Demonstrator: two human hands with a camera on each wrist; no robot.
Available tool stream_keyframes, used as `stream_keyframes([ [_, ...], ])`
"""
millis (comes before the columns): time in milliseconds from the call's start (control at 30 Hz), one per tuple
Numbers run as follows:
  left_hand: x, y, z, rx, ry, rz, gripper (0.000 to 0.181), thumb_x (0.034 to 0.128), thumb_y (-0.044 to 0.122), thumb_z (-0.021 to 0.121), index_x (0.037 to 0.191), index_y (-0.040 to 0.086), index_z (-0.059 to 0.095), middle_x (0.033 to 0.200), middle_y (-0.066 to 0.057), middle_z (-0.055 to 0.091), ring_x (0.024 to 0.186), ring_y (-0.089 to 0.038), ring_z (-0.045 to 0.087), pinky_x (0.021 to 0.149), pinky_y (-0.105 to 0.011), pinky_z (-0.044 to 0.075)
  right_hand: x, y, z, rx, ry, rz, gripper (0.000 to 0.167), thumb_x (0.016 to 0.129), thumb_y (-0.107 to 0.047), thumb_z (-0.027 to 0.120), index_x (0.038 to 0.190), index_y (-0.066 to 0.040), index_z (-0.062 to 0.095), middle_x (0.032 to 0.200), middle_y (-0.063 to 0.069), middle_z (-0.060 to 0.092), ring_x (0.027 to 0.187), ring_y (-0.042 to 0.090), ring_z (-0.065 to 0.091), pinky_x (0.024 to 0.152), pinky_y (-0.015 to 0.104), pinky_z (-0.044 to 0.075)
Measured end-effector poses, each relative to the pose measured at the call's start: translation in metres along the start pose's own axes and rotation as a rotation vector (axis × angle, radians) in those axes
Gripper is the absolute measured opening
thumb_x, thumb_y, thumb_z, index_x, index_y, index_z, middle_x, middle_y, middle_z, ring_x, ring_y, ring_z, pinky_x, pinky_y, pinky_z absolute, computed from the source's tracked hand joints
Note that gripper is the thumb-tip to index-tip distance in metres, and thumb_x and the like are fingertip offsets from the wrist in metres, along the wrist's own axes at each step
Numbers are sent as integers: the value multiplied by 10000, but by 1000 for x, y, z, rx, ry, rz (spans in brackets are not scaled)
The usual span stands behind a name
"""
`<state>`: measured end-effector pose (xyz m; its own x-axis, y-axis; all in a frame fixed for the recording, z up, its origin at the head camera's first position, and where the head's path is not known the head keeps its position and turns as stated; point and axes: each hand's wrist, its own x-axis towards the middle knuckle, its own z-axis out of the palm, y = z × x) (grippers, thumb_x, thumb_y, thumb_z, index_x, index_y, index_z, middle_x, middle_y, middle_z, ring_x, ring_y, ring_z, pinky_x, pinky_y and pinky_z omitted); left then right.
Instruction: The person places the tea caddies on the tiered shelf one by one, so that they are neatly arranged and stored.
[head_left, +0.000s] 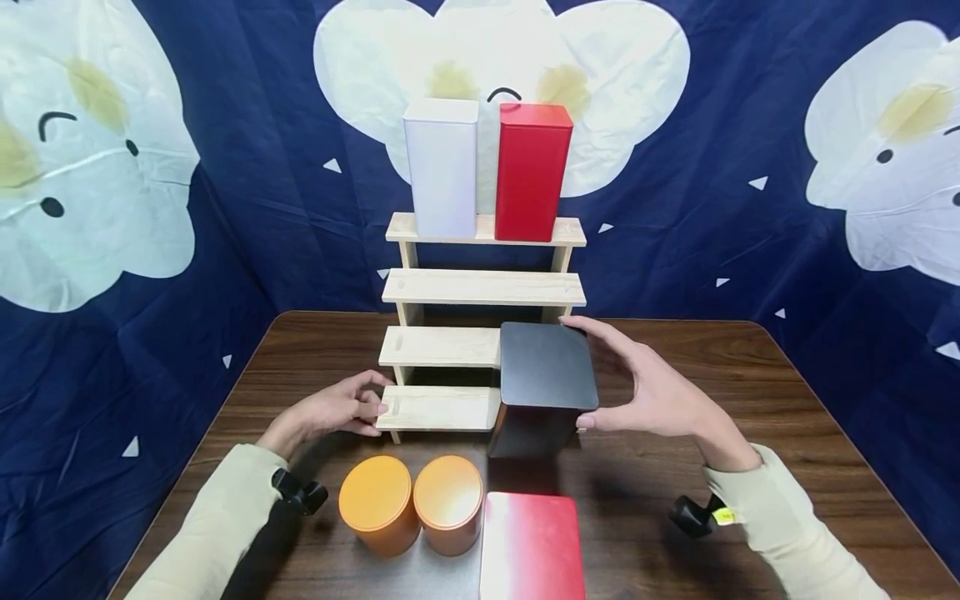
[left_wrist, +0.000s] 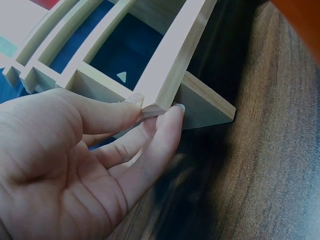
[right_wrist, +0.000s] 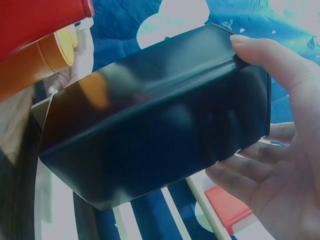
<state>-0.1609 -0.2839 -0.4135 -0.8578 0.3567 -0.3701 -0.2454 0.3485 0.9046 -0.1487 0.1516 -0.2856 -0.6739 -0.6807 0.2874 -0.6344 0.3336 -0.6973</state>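
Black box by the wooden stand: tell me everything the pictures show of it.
The black box is tall and rectangular with slightly rounded edges. It looks smooth, perhaps metal or plastic; its sides are glossy, with an orange reflection in the right wrist view. It is roughly upright, hiding the right end of the lower steps of the wooden stand. The right hand grips it near the top. Whether its base touches the table cannot be told.
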Motion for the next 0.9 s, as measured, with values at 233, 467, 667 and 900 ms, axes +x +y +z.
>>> stream_keyframes([
  [233,0,0,1,-11,-13,4,481,925,19,544,1347,-24,319,825,-65,537,766,-192,583,751,-352,593,10,-1,-1,-19,3,-33,967,678,-235,874,1466,-300,317,1457,-87,403,1319,87,401,1107,152,305],
  [467,1,0,1,-13,-12,4,480,921,17,546,1344,-22,324,822,-64,535,766,-196,584,750,-353,594,21,-4,-3,67,-11,-64,953,688,-153,865,1470,-197,322,1426,-31,424,1246,128,488,1032,222,442],
  [667,1,-1,0,-4,-3,7,475,913,2,536,1340,-24,328,819,-71,536,761,-201,590,747,-361,596,29,-9,-3,79,-18,-80,958,680,-143,869,1469,-190,327,1381,-23,468,1223,132,518,1021,259,462],
  [900,1,-1,-1,1,2,-4,465,936,38,553,1344,-11,334,850,-91,555,764,-212,606,753,-370,595,40,-12,-2,132,-20,-104,944,692,-84,847,1471,-153,318,1352,-8,486,1190,152,546,996,278,488],
])
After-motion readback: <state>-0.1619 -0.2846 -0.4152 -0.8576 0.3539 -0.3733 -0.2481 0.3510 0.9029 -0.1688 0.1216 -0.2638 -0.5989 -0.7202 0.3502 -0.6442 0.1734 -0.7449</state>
